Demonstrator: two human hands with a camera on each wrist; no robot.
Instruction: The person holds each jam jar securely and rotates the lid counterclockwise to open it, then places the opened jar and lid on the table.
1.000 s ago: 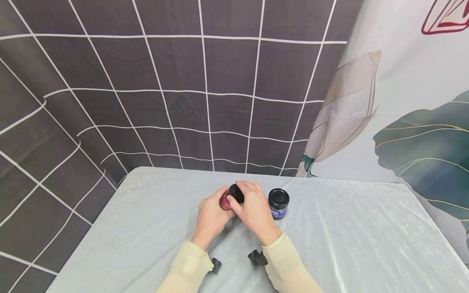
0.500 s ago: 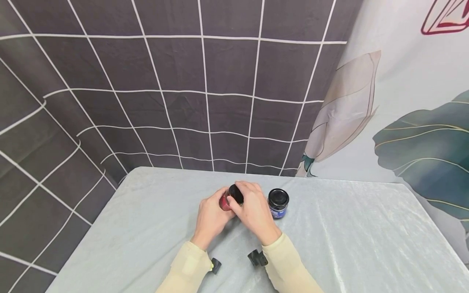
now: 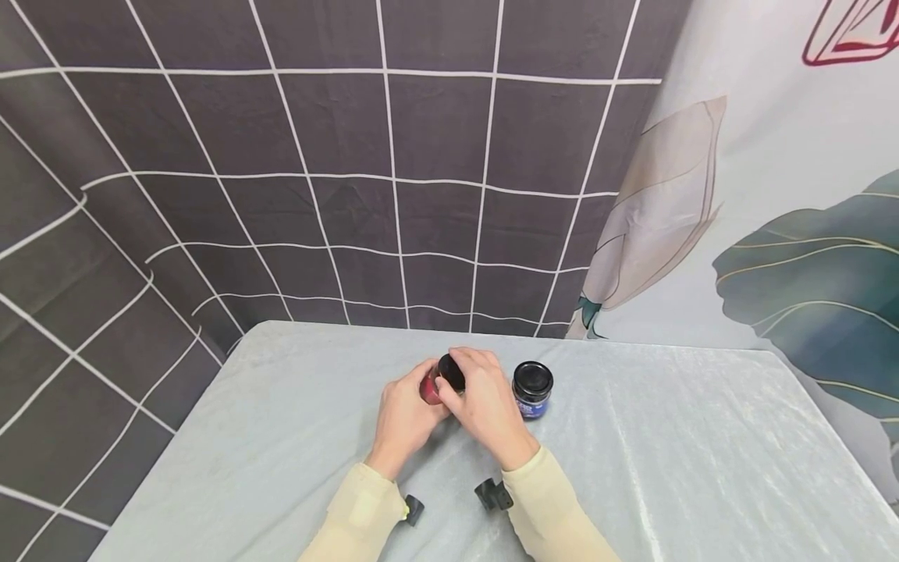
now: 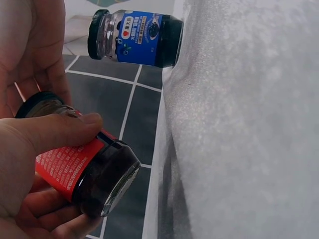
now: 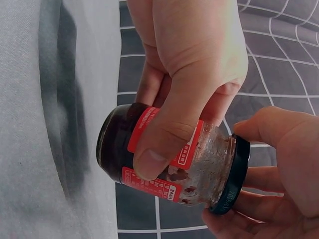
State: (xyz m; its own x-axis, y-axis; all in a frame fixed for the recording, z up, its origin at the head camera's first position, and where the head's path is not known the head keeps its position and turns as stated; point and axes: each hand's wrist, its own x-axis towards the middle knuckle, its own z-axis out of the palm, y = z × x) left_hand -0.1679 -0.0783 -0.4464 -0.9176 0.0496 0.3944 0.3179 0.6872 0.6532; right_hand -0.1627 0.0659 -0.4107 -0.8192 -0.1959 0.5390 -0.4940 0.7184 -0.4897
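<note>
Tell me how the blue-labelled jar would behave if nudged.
The blue-labelled jar looks glassy at its clear neck, so it's probably rigid and breakable. Dark contents near its base suggest low-set weight, likely steadying it, though the soft-looking cloth might drag.

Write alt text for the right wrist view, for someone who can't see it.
The left hand grips a red-labelled glass jar by its body while the right hand holds its black lid. Pale grey cloth fills the left side; a dark backdrop with white grid lines hangs behind.
</note>
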